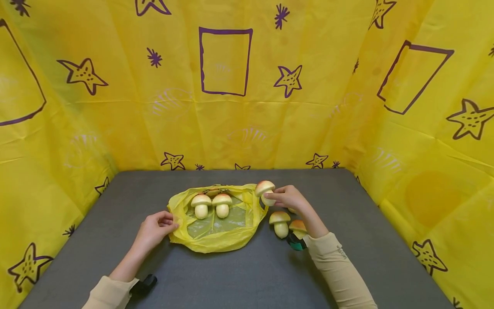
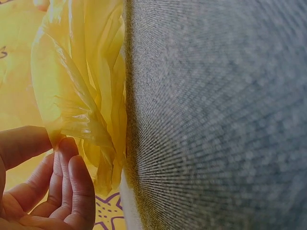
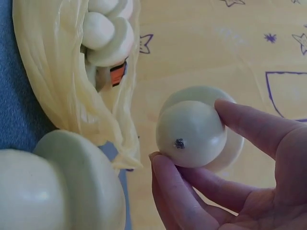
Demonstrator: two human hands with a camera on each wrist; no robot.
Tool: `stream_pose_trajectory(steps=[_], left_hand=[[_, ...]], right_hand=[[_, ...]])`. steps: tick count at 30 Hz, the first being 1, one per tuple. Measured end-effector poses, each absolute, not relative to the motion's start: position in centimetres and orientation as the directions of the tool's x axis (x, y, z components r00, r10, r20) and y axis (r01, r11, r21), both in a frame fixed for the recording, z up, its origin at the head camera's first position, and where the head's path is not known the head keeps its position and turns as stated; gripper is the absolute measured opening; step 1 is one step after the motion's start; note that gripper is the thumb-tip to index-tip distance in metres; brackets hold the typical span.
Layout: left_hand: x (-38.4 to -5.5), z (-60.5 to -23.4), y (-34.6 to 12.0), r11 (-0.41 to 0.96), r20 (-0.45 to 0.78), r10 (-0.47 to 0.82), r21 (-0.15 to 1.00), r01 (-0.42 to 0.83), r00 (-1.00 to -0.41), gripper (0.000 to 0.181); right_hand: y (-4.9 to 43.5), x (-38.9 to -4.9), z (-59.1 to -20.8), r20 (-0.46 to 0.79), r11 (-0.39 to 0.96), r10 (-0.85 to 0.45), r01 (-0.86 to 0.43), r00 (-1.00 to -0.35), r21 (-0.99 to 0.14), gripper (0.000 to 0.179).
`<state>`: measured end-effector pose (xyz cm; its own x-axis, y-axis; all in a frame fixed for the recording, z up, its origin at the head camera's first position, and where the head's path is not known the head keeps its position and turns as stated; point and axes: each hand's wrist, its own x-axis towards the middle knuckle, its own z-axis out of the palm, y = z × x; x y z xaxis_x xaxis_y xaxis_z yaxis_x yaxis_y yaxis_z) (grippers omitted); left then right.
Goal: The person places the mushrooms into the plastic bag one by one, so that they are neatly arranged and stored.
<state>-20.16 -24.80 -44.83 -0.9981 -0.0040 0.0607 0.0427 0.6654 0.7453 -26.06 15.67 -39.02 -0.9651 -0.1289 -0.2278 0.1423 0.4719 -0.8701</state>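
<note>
A yellow plastic bag lies on the table with its mouth spread wide. Two toy mushrooms with cream stems and orange-tinted caps lie side by side inside it. My left hand pinches the bag's left rim between thumb and fingertips, as the left wrist view shows close up. By its stem, my right hand holds another toy mushroom just above the bag's right rim. A dark speck marks the end of that stem. Below this hand, a toy mushroom lies beside the bag.
Another mushroom sits near the right wrist, partly hidden by the arm, and a sliver of one more shows behind it. The grey table is enclosed by yellow cloth walls printed with purple stars. Something orange and black shows inside the bag.
</note>
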Motion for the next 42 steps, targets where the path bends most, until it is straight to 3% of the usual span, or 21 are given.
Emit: stream_pose_trajectory(steps=[4, 20, 42], left_hand=[[-20.2, -44.8, -24.8, 0.665, 0.061, -0.005, 0.746, 0.042, -0.998, 0.026], [-20.1, -44.6, -24.8, 0.658, 0.062, -0.005, 0.751, 0.043, -0.998, 0.025], [-20.1, -44.8, -24.9, 0.658, 0.042, -0.009, 0.753, 0.026, -0.999, 0.027]], right_hand=[[15.1, -26.2, -39.0, -0.222, 0.451, -0.138, 0.138, -0.965, -0.882, 0.041], [12.8, -26.6, -38.3, -0.242, 0.495, -0.135, 0.147, -0.961, -0.856, 0.054], [9.5, -26.8, -40.2, -0.248, 0.467, -0.112, 0.170, -0.962, -0.868, 0.047]])
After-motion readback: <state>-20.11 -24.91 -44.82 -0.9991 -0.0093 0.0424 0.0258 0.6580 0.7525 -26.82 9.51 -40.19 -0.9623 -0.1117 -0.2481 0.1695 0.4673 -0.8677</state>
